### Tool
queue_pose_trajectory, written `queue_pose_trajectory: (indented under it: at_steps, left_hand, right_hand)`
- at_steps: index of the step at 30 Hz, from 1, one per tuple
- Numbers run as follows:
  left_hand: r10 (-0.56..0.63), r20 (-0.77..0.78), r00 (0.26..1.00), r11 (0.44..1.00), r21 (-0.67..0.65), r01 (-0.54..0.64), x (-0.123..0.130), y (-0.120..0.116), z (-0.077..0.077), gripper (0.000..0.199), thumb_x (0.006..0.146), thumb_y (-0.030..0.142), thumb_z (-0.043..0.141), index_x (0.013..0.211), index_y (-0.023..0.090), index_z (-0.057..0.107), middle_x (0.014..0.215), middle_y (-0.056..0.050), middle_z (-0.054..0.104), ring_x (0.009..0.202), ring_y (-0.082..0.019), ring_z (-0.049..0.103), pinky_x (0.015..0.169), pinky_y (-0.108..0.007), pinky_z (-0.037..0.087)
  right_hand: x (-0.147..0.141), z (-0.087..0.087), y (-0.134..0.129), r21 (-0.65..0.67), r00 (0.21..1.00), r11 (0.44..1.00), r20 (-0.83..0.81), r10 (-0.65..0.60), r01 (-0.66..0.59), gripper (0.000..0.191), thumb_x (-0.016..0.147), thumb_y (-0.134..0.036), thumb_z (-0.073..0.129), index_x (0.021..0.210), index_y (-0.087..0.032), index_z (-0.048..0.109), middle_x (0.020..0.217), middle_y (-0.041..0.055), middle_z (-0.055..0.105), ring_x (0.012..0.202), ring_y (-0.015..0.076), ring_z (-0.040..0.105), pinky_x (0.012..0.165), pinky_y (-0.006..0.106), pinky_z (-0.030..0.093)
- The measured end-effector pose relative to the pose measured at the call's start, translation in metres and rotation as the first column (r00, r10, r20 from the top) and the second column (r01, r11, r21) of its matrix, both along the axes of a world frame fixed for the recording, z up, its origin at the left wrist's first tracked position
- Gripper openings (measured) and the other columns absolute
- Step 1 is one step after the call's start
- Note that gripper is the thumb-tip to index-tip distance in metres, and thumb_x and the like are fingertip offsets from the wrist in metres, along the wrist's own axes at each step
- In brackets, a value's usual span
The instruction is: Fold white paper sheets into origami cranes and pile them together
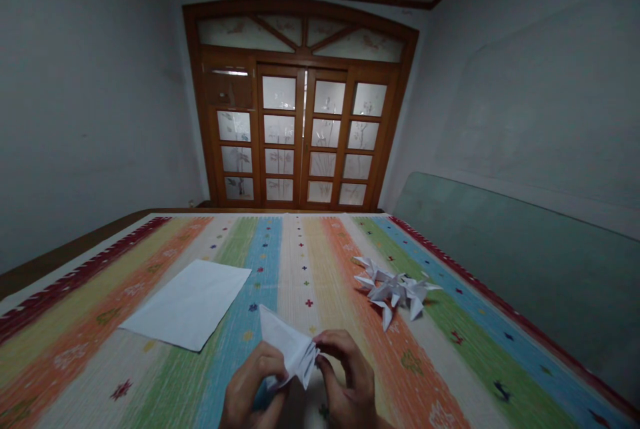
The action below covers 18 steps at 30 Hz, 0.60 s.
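Both hands hold a partly folded piece of white paper (286, 339) just above the table, near its front edge. My left hand (255, 386) pinches the paper's lower left side between thumb and bent fingers. At the right end, where several folded layers bunch together, my right hand (347, 376) grips it between thumb and forefinger. One pointed corner of the paper sticks up to the upper left. To the left lies a flat white paper sheet (193, 302). A cluster of folded white paper cranes (395, 289) sits to the right of my hands.
A striped, colourful tablecloth (305, 269) covers the table. Beyond the far edge stand wooden doors (303, 136) with glass panes. A pale green board or panel (500, 242) runs along the right wall.
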<state>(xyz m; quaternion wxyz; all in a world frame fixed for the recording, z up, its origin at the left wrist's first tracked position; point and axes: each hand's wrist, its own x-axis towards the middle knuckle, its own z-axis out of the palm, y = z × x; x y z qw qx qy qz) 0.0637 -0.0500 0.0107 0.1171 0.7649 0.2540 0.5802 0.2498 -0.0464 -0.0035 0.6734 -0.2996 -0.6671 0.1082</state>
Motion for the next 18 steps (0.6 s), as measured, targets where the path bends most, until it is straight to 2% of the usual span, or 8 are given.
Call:
queue_pose_trajectory:
  at_steps: [4, 7, 10, 13, 18]
  left_hand:
    - [0.036, 0.028, 0.999, 0.999, 0.016, -0.036, 0.0014, -0.0004, 0.0026, 0.021, 0.086, 0.003, 0.055, 0.086, 0.024, 0.058, 0.072, 0.001, 0.061, 0.062, -0.017, 0.063, 0.059, -0.023, 0.052]
    - [0.047, 0.028, 0.999, 0.998, 0.03, -0.048, 0.0025, -0.0009, 0.0057, 0.019, 0.087, 0.005, 0.058, 0.086, 0.024, 0.06, 0.071, 0.0, 0.063, 0.061, -0.018, 0.064, 0.059, -0.024, 0.054]
    - [0.007, 0.009, 1.0, 0.999, 0.037, -0.007, 0.0028, -0.0014, 0.0079, 0.018, 0.088, 0.006, 0.059, 0.089, 0.024, 0.062, 0.073, -0.002, 0.066, 0.063, -0.018, 0.066, 0.059, -0.024, 0.055]
    - [-0.04, -0.021, 0.999, 0.999, 0.021, 0.04, 0.001, -0.0014, 0.0083, 0.02, 0.087, 0.005, 0.06, 0.094, 0.023, 0.065, 0.081, -0.005, 0.071, 0.07, -0.02, 0.071, 0.063, -0.027, 0.058]
    - [-0.053, -0.13, 0.99, 0.999, -0.007, 0.052, -0.0029, -0.0027, 0.0056, 0.037, 0.086, 0.003, 0.062, 0.116, 0.023, 0.067, 0.1, -0.009, 0.079, 0.092, -0.027, 0.077, 0.081, -0.035, 0.062]
  right_hand:
    - [-0.0004, 0.0036, -0.0001, 0.025, 1.0, 1.0, 0.017, 0.015, -0.016, 0.029, 0.086, -0.003, 0.056, 0.105, -0.022, 0.064, 0.085, 0.0051, 0.07, 0.077, 0.0206, 0.071, 0.07, 0.029, 0.061]
    - [-0.0014, 0.0055, -0.001, 0.021, 0.993, 0.994, 0.066, 0.102, -0.103, 0.022, 0.085, -0.007, 0.058, 0.101, -0.022, 0.063, 0.08, 0.0049, 0.069, 0.072, 0.0205, 0.07, 0.065, 0.028, 0.057]
    - [-0.0025, 0.0056, -0.002, -0.031, 0.978, 0.986, 0.128, 0.165, -0.163, 0.017, 0.088, -0.01, 0.058, 0.1, -0.022, 0.065, 0.079, 0.0044, 0.071, 0.068, 0.019, 0.07, 0.062, 0.025, 0.056]
    - [-0.0013, 0.005, -0.0013, -0.053, 0.978, 0.986, 0.131, 0.163, -0.158, 0.019, 0.091, -0.011, 0.057, 0.102, -0.023, 0.066, 0.084, 0.005, 0.075, 0.073, 0.0194, 0.074, 0.066, 0.024, 0.058]
    - [0.003, 0.0024, 0.0024, -0.086, 0.992, 0.99, 0.049, 0.113, -0.109, 0.022, 0.091, -0.008, 0.057, 0.103, -0.024, 0.067, 0.1, 0.0083, 0.078, 0.092, 0.0216, 0.077, 0.082, 0.028, 0.061]
